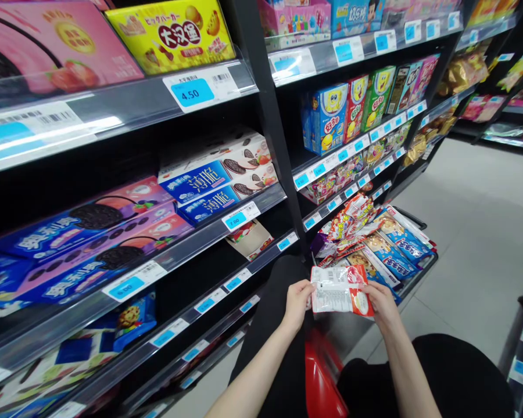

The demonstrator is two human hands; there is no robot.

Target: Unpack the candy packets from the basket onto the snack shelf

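Note:
A small red and white snack packet [337,290] is stretched between my two hands, its printed label side with a barcode facing up. My left hand [298,303] pinches the packet's left edge, and my right hand [380,302] pinches its right edge. Just beyond the packet, a low cart [425,276] holds blue cookie packs [390,247] and a pile of red and yellow snack bags [346,223]. Something red and shiny [325,377] sits between my black-clad legs, partly hidden.
Shelves on the left carry cookie boxes [218,180], purple and blue boxes [100,238] and a yellow box [174,35]. Cartoon snack boxes [331,116] stand on the shelf ahead. Price-tagged shelf edges [239,217] run close beside my left leg. A tiled aisle floor [466,209] lies to the right.

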